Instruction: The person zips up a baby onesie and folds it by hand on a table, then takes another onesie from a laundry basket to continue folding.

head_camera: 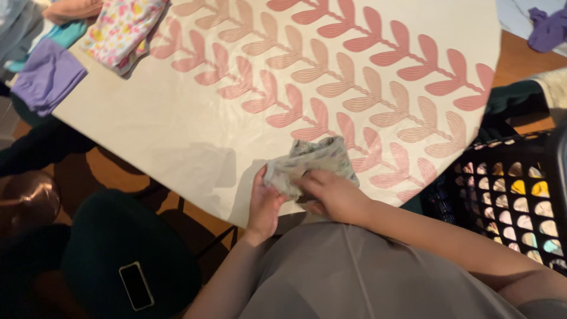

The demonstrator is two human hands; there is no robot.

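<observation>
At the near edge of the table (177, 118), both hands grip a small floral cloth (310, 162): the left hand (263, 207) pinches its left side, the right hand (333, 195) clasps its near edge (best kept taut, corners matched). A dark laundry basket (520, 201) sits right.

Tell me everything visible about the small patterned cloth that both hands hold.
The small patterned cloth looks like soft, thin fabric, pale grey-green with a fine dark print. It is bunched and partly folded, not flat. It sits at the near edge of the cream tablecloth with pink leaf rows. The left hand grips its left side, and the right hand presses its lower right part.
</observation>
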